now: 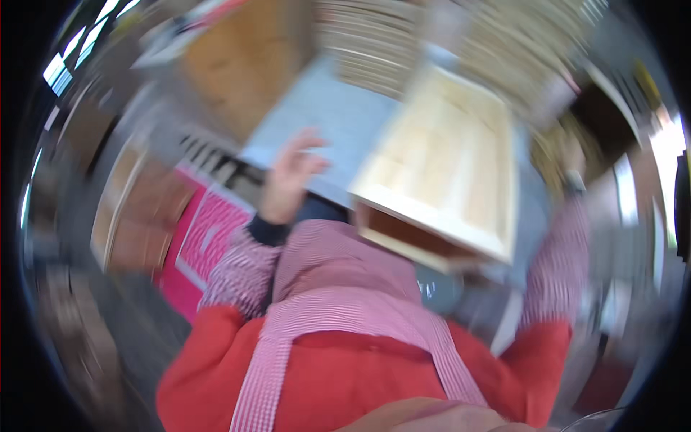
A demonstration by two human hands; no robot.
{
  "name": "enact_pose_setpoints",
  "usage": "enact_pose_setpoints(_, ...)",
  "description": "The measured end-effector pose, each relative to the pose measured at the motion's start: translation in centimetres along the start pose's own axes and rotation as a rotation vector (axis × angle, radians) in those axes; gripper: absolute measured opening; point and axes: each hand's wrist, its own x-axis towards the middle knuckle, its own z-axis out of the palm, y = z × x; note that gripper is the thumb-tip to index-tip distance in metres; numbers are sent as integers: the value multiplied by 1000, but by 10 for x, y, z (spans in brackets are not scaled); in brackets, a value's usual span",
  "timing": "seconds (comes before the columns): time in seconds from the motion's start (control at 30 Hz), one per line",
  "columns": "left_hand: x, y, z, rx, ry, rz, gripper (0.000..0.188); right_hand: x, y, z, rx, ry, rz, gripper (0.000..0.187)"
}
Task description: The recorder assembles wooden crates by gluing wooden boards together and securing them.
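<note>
A pale wooden box lies on the light blue-grey tabletop, with its dark open end facing me. My left hand is raised over the table's near left edge, left of the box. Its fingers are apart and hold nothing. Far out to the right, my right hand reaches past the box beside a straw-coloured bundle. Motion smears its fingers, so whether it grips anything cannot be made out.
Stacks of thin wooden pieces stand at the table's far side, with another stack farther right. An orange-brown board leans at the back left. On the left are a bright pink printed panel and a wooden crate.
</note>
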Motion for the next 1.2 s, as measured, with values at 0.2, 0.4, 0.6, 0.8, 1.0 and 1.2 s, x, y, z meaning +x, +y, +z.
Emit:
enact_pose_setpoints(0.2,-6,-13,-26,29,140,-72,48,70,-35,55,213,6,-103,34)
enact_pose_setpoints(0.4,-28,-25,-38,33,266,-188,46,63,-3,70,214,362,9,33)
enact_pose_setpoints(0.6,-21,-26,-51,62,321,-211,44,58,-14,63,599,-62,121,27)
enact_pose_setpoints(0.8,44,24,-29,195,144,39,42,57,-53,10,781,-87,-17,22)
enact_pose_setpoints(1.0,126,127,77,259,-410,327,54,9,-157,-101,880,-31,-174,16)
enact_pose_setpoints(1.2,150,148,197,117,-788,-74,55,-29,-252,-156,1152,158,-491,26)
